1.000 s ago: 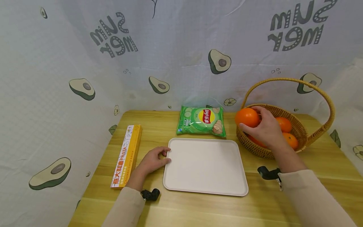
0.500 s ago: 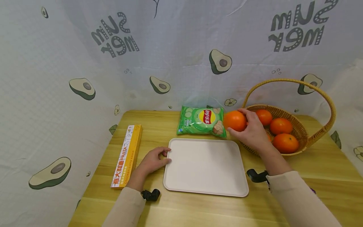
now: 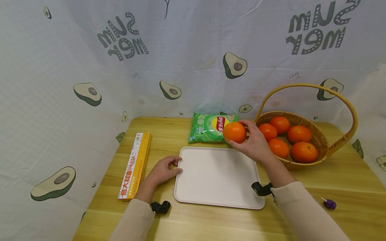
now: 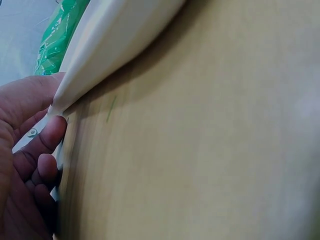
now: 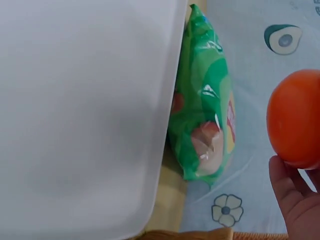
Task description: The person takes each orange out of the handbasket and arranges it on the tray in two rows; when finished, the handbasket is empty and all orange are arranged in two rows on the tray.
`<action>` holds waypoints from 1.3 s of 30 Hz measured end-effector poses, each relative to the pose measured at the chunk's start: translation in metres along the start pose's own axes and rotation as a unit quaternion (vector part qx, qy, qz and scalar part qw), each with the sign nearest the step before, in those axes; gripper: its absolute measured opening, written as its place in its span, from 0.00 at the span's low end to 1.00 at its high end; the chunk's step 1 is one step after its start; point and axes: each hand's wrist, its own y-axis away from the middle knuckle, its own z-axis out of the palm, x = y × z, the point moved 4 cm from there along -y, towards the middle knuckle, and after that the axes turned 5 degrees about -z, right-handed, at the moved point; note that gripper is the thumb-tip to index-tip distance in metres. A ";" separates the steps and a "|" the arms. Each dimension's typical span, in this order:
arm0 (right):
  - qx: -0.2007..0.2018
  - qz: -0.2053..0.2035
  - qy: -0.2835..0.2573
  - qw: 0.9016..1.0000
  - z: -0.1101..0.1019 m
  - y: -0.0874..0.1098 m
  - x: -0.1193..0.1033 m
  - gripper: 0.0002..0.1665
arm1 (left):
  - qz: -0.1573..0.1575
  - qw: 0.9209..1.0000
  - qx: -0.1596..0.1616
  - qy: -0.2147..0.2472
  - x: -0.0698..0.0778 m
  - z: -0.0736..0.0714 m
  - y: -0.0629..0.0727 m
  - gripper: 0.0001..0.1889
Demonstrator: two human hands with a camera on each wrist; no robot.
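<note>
Nearest, along the lower edge of the head view, beige sleeves point(image 3: 134, 219) with small black devices point(image 3: 162, 207) at the wrists, reaching in over a wooden table point(image 3: 193, 227). At the right, lying on the wood, a purple-wrapped lollipop point(image 3: 330, 204), its white stick pointing left. A little farther in, at the left edge of a pale rectangular tray point(image 3: 217, 180), the left hand point(image 3: 164, 170), pinching the rim between thumb and forefinger, other fingers bent. Just beyond that wrist to the left, a yellow-and-white pasta box point(image 3: 135, 167), flat and slightly slanted. Past the tray's middle, the right hand point(image 3: 254, 142), gripping an orange fruit point(image 3: 234, 132) between thumb and fingertips; held up clear of the tray, near its far edge, overlapping the right part of a green chip bag point(image 3: 206, 129) in the head view. To the right, a wicker basket point(image 3: 321, 137) with a tall arched handle, holding five more orange fruits point(image 3: 299, 134). Farthest, behind everything, pale cloth point(image 3: 193, 50) printed with avocado halves, small flowers and grey lettering.
</note>
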 end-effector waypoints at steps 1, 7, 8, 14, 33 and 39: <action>-0.002 0.000 0.000 1.000 0.004 -0.001 0.000 0.51 | 0.000 1.000 0.000 0.001 0.000 0.000 0.000 0.21; -0.026 0.000 0.001 1.000 0.027 -0.005 -0.002 0.55 | -0.003 1.000 0.001 0.002 0.000 -0.001 0.000 0.20; -0.032 0.001 0.000 0.999 0.032 -0.006 -0.002 0.55 | -0.002 1.000 0.001 0.002 0.000 -0.001 0.000 0.20; -0.066 -0.009 -0.013 0.998 0.061 -0.010 -0.007 0.53 | -0.002 1.000 0.002 -0.005 -0.001 -0.001 -0.001 0.20; -0.143 -0.040 -0.030 0.988 0.142 -0.026 -0.030 0.49 | -0.015 1.000 0.000 0.003 0.001 -0.001 0.001 0.19; -0.151 -0.050 -0.013 0.987 0.157 -0.028 -0.034 0.50 | -0.023 1.000 0.001 0.011 -0.001 -0.003 0.003 0.17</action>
